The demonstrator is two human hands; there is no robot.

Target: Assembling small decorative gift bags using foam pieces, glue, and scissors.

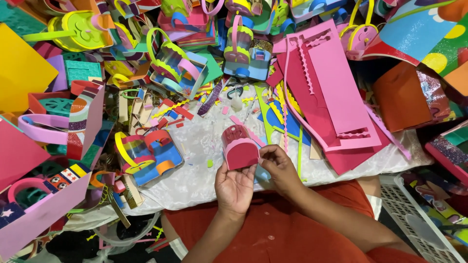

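Red foam basket (pixel 239 147), hands (pixel 235 187) holding it

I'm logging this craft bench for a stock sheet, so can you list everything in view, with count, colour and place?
small box: one, red and pink, held in both hands at centre
foam baskets: many, too many to count, multicoloured, piled left and along the top
pink sheets: a few overlapping, pink and red with cut-out strips, right of centre
yellow sheet: one, far left
foam scraps: many, mixed colours, strewn above the box
scissors: one pair, dark handles, top centre among scraps
white cloth: one, under the work
white crate: one, bottom right
red garment: one, on the lap
left hand: under the box
right hand: at the box's right side
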